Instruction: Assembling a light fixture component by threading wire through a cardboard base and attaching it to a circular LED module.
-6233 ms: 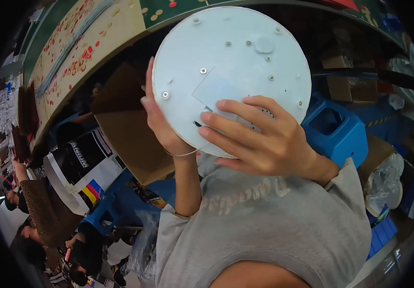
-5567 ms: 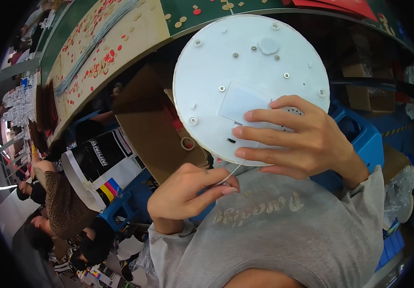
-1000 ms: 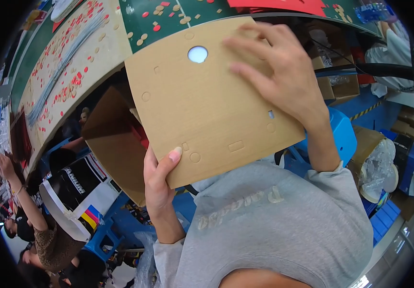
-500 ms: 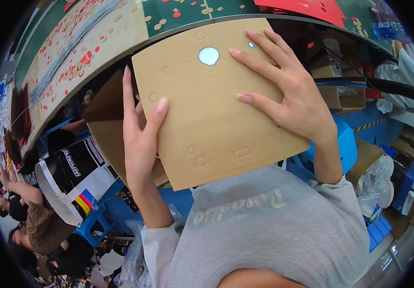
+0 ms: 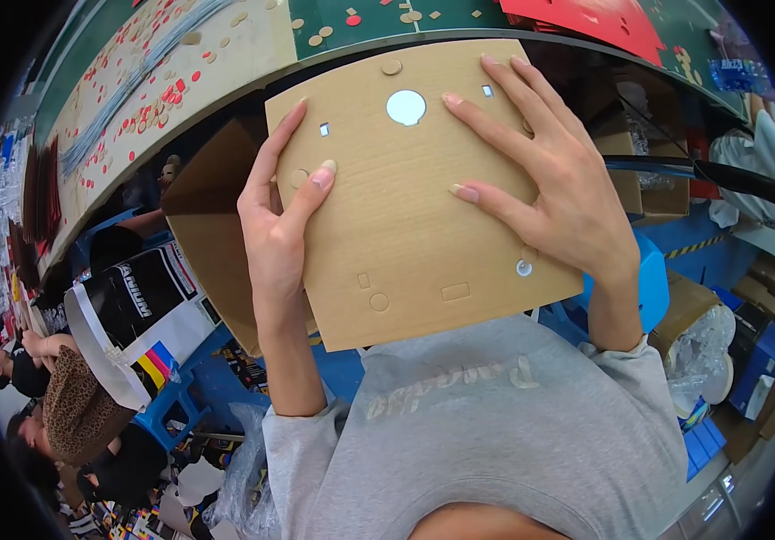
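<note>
A brown cardboard panel (image 5: 414, 198) with die-cut shapes tilts up in front of my chest. Near its top are a large open round hole (image 5: 406, 108) and two small rectangular holes; another small round opening (image 5: 524, 268) shows at lower right. At the top edge a small cardboard disc (image 5: 392, 67) sits partly raised from its cut. My left hand (image 5: 277, 207) closes around the left edge, thumb and index fingertip on the face, other fingers hidden behind. Across the upper right of the face, my right hand (image 5: 554, 166) lies with fingers spread.
Ahead is a worktable (image 5: 252, 63) scattered with red and tan punched pieces, a bundle of thin strands (image 5: 135, 90) and red sheets (image 5: 585, 27). An open cardboard box (image 5: 212, 216) stands left, beside a printed bag (image 5: 140, 310). Blue stools flank me. Other people sit at far left.
My left index finger has come onto the panel's face. The upper-left rectangle and a lower-right round cut now show as openings. The top disc has lifted, and the panel has shifted slightly right.
</note>
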Available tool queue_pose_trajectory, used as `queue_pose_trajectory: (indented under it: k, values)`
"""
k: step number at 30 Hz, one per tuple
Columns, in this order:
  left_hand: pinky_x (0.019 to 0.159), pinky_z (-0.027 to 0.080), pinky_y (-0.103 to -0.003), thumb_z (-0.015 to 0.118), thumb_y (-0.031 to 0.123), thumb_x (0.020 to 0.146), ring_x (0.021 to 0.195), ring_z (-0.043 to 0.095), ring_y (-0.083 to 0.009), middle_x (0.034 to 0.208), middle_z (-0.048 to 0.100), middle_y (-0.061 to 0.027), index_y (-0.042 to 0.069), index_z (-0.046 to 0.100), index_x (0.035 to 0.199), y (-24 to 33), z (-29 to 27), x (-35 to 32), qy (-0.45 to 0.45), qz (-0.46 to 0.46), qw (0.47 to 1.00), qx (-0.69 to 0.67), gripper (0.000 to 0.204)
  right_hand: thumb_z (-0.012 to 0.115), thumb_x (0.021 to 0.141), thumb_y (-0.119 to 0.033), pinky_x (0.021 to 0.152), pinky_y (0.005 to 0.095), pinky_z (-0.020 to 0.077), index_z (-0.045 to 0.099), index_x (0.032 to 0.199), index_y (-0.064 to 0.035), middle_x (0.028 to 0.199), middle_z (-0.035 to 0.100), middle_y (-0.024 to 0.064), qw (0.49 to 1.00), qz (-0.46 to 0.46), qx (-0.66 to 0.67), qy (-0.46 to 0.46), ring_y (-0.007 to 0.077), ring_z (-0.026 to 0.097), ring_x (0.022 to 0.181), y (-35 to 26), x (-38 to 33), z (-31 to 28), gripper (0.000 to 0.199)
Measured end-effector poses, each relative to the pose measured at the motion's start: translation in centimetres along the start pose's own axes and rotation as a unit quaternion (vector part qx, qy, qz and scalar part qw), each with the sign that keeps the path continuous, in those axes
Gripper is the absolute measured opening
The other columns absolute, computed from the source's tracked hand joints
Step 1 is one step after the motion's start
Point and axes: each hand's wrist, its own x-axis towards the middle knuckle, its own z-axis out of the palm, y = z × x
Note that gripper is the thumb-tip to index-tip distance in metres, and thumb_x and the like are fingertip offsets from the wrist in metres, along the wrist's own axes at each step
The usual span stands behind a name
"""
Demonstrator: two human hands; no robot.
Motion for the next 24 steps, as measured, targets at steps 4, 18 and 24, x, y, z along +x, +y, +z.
queue_pose_trajectory:
  k: [4, 18, 24]
  values:
    - [0.107, 0.043, -0.036, 0.067, 0.015, 0.09, 0.123, 0.057, -0.0275, 0.136, 0.058, -0.021, 0.004, 0.056, 0.142, 0.2, 0.0, -0.1, -0.003, 0.01, 0.999, 0.039, 0.054, 0.078, 0.08, -0.028, 0.116, 0.0478, 0.0364, 0.061, 0.14, -0.0217, 0.158, 0.04, 0.0129, 1.0, 0.004, 0.01, 0.002, 0.0361, 0.034, 0.148, 0.0, 0.1, 0.1, 0.063]
    - [0.118, 0.033, -0.046, 0.089, 0.043, 0.067, 0.145, 0.04, -0.0356, 0.142, 0.059, -0.019, -0.003, 0.006, 0.159, 2.2, -0.1, -4.5, -0.168, 0.211, 0.893, 0.361, 0.132, 0.082, 0.074, -0.021, 0.115, 0.0477, 0.0353, 0.066, 0.132, -0.0105, 0.153, 0.046, 0.0177, 0.992, -0.046, -0.074, 0.091, 0.0393, 0.04, 0.143, 0.0, 0.2, -2.2, 0.06]
    - [0.119, 0.032, -0.044, 0.08, 0.017, 0.073, 0.145, 0.041, -0.0349, 0.142, 0.059, -0.0181, -0.004, 0.012, 0.158, 2.3, 0.0, -3.7, -0.161, 0.194, 0.898, 0.36, 0.111, 0.079, 0.073, -0.032, 0.116, 0.0477, 0.0336, 0.062, 0.137, -0.0048, 0.153, 0.047, 0.0191, 0.994, -0.001, 0.102, -0.032, 0.0398, 0.037, 0.146, 0.8, -4.5, -2.2, 0.071]
